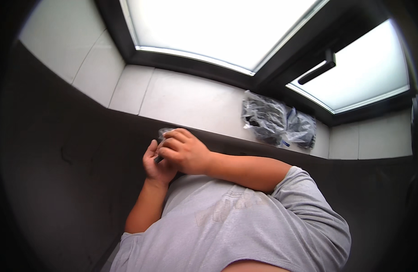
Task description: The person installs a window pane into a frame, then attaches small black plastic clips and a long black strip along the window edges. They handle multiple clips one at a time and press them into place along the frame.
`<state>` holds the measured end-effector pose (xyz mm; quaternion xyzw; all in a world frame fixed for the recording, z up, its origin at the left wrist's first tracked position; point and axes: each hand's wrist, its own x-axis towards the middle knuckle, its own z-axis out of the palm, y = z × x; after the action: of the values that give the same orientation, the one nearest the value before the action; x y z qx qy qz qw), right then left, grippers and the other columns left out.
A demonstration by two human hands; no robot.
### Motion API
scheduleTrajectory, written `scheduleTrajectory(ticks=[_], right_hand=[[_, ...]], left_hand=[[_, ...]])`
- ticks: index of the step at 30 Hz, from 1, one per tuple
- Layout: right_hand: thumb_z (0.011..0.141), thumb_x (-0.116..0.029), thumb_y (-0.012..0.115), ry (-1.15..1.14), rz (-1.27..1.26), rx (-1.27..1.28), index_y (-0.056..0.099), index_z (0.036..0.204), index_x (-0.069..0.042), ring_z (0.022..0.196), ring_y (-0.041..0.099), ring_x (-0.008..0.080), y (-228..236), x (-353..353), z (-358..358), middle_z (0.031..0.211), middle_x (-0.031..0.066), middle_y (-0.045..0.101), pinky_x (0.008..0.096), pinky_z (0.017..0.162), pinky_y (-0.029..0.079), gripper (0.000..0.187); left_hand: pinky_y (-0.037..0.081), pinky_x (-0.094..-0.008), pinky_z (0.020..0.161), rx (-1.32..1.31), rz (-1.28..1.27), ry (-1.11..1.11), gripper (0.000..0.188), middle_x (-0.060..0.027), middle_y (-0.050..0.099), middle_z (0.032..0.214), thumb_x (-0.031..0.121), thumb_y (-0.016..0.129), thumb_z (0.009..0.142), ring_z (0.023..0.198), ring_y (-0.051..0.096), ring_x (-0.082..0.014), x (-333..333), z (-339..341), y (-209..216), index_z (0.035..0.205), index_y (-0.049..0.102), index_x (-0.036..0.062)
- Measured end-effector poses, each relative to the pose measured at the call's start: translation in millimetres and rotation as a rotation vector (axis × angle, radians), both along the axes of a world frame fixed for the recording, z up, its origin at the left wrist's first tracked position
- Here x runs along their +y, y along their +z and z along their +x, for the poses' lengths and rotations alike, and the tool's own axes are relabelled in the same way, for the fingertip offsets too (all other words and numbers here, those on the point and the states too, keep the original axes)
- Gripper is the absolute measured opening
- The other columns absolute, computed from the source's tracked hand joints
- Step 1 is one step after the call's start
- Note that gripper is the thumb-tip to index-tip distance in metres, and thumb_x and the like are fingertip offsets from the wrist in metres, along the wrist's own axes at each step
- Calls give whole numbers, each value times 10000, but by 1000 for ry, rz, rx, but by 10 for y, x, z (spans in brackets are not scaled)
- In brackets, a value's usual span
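Observation:
My two hands meet in front of my body, a little left of the middle. My left hand (pixel 157 168) is cupped from below and the left, its thumb pointing up. Over it, my right hand (pixel 185 152) curls its fingers across from the right. Between them is a small thing in crinkled clear plastic (pixel 164 132). A dark edge of it shows lower down, between the palms. Most of it is hidden by the fingers, so its kind cannot be made out.
A pale tiled window sill (pixel 190 106) runs beyond my hands. Clear plastic bags with dark contents (pixel 265 119) lie on its right part. Above are frosted windows in dark frames, one with a black handle (pixel 317 72). A dark wall surface (pixel 73 181) lies below the sill.

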<state>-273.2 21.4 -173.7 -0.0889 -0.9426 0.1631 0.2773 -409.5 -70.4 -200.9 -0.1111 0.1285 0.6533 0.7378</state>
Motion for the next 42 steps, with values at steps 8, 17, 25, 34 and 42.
scheduleTrajectory(ticks=[8,17,25,34,42], right_hand=[[649,-143,798,6,-231,31,655,1158,-94,1275,563,366,145,-56,63,1277,148,610,507,1082,445,530],[826,-32,714,-582,-139,295,686,979,-40,823,654,306,466,504,1424,881,125,673,420,730,525,155],[1027,-372,533,-1273,-396,-422,690,1190,-108,1017,680,438,289,948,3192,1060,200,736,523,897,528,348],[860,-142,676,-1318,-405,-99,636,912,-10,903,672,354,705,949,3440,944,191,697,446,797,526,147],[809,-508,794,-963,-317,-200,648,1351,-75,1327,508,451,690,604,2317,1396,293,551,544,1140,369,709]], left_hand=[[497,-444,1036,112,-108,45,401,-143,667,1208,335,366,1078,1129,655,-276,48,31,41,1254,587,49],[551,-569,914,240,-272,39,396,-172,729,990,368,536,1036,968,683,-365,-39,-48,-165,812,695,82],[550,-515,882,320,-272,-32,358,-148,722,945,340,549,1024,937,674,-334,-106,-230,-401,771,661,112],[556,-513,875,382,-359,-8,325,-132,713,910,334,569,1005,919,674,-331,-87,-151,-351,766,647,128],[564,-498,817,320,-310,-40,320,-121,699,855,317,571,999,826,666,-319,-151,-274,-570,758,631,115]])
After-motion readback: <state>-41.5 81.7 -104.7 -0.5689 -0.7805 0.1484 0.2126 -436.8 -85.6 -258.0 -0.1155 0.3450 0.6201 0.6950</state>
